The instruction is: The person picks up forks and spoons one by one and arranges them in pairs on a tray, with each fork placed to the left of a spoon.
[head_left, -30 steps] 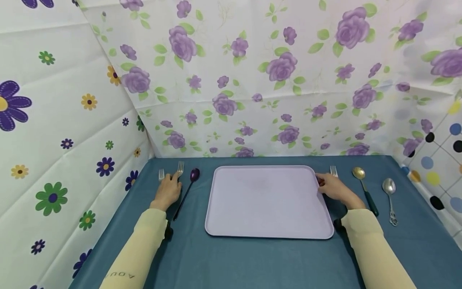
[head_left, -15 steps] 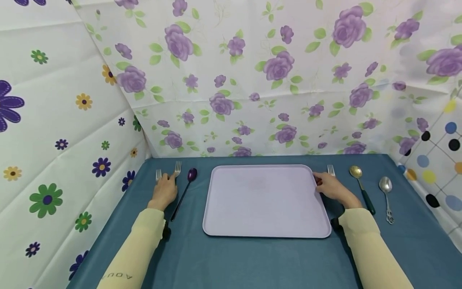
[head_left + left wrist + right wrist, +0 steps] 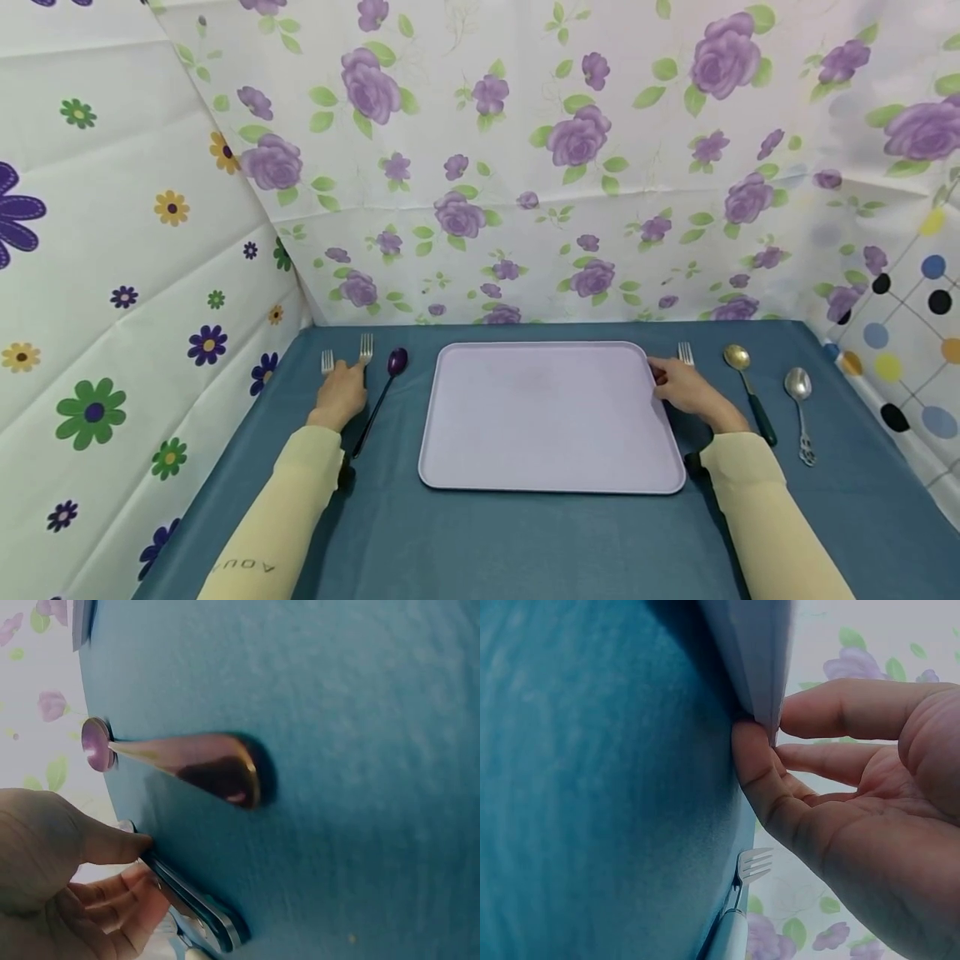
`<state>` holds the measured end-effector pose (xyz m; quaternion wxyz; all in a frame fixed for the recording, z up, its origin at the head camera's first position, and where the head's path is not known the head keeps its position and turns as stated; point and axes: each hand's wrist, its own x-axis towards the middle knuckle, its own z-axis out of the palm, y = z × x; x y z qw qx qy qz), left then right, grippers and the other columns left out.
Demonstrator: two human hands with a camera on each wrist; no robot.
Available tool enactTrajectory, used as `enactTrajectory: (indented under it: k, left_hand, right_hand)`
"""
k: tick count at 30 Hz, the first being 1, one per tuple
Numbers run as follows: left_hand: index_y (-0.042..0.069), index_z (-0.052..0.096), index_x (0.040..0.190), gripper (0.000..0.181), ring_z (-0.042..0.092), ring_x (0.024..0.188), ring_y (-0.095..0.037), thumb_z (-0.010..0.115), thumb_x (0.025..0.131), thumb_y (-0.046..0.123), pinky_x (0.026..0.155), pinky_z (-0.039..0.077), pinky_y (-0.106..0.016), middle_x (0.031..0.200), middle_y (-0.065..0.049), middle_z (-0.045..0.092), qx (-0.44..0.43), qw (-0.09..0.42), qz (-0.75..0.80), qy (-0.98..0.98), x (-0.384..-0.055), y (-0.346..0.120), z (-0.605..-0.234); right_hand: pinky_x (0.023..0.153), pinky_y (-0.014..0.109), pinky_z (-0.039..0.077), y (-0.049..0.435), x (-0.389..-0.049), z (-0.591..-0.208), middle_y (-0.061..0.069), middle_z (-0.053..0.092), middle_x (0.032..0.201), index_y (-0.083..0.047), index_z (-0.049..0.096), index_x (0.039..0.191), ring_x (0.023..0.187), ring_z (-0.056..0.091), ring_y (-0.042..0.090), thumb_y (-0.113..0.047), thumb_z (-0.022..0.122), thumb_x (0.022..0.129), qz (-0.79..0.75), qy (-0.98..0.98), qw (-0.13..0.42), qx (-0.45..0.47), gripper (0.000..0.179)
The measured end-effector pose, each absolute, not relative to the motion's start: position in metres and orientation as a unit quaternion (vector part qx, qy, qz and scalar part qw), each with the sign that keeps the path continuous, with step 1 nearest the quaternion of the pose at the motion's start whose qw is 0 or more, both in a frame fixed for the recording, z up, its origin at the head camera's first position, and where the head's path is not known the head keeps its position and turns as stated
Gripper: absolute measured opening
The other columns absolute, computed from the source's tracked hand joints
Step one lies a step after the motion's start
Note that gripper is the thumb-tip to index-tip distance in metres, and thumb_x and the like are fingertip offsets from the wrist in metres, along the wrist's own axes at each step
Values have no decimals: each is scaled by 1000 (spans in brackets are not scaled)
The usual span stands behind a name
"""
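Note:
In the head view my left hand [image 3: 341, 395] is at the left of the table, over two forks. It pinches the dark handle of the right-hand fork [image 3: 366, 347], its thumb and fingers on either side of the handle [image 3: 196, 901] in the left wrist view. Just left lies the other fork [image 3: 327, 362], partly hidden by the hand. Beside them rests a dark purple spoon [image 3: 397, 362]. My right hand [image 3: 685, 390] pinches the right edge of a pale lilac tray [image 3: 551, 417]; in the right wrist view its fingertips meet around the rim [image 3: 756, 652].
Behind my right hand lies a fork with a pale handle [image 3: 729, 936]. Further right are a gold spoon with a green handle [image 3: 762, 420] and a silver spoon [image 3: 799, 384]. Flowered cloths [image 3: 480, 167] hang behind and left of the teal tablecloth [image 3: 480, 542].
The whole head view shifts slightly left. Both hands keep their places, the left at the fork and the right at the tray's edge, and the cutlery stays put.

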<state>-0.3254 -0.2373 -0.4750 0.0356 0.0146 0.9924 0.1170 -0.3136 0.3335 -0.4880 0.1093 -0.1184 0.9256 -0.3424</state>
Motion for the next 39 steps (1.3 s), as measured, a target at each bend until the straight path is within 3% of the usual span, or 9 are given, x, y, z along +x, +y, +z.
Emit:
enactTrajectory:
  k: [8, 16, 23, 31, 39]
  left_hand:
    - [-7, 40, 156, 56, 59, 101, -47, 55, 102, 0, 77, 53, -60, 133, -39, 46, 9, 46, 111, 993, -325, -237, -475]
    - [-7, 42, 155, 53, 58, 110, -50, 51, 103, 1, 86, 51, -64, 134, -39, 46, 12, 51, 114, 992, -326, -240, -473]
    - [-7, 46, 152, 52, 59, 112, -53, 57, 103, 3, 88, 51, -66, 131, -41, 50, 19, 43, 112, 993, -326, -240, -472]
    - [-6, 47, 152, 52, 61, 103, -51, 58, 103, 6, 81, 53, -63, 123, -40, 55, 27, 25, 114, 993, -326, -234, -469]
    - [-6, 47, 152, 51, 58, 110, -49, 58, 104, 6, 87, 52, -62, 126, -38, 55, 37, 16, 128, 991, -325, -228, -464]
  right_hand:
    - [88, 53, 55, 333, -313, -488, 41, 56, 132, 23, 32, 150, 110, 61, 44, 9, 54, 90, -333, 929, 108, -121, 66]
    - [87, 53, 56, 333, -313, -488, 40, 57, 131, 24, 33, 149, 108, 62, 43, 9, 54, 89, -333, 929, 103, -126, 66]
    - [87, 52, 56, 332, -312, -487, 41, 56, 131, 24, 32, 150, 109, 62, 44, 9, 53, 89, -336, 928, 107, -121, 66]
    - [88, 55, 55, 332, -311, -485, 41, 56, 131, 24, 32, 149, 111, 61, 46, 10, 53, 89, -329, 929, 106, -130, 65]
    - [88, 54, 55, 332, -310, -486, 41, 57, 130, 25, 31, 149, 110, 61, 45, 11, 54, 89, -339, 926, 107, -127, 66]
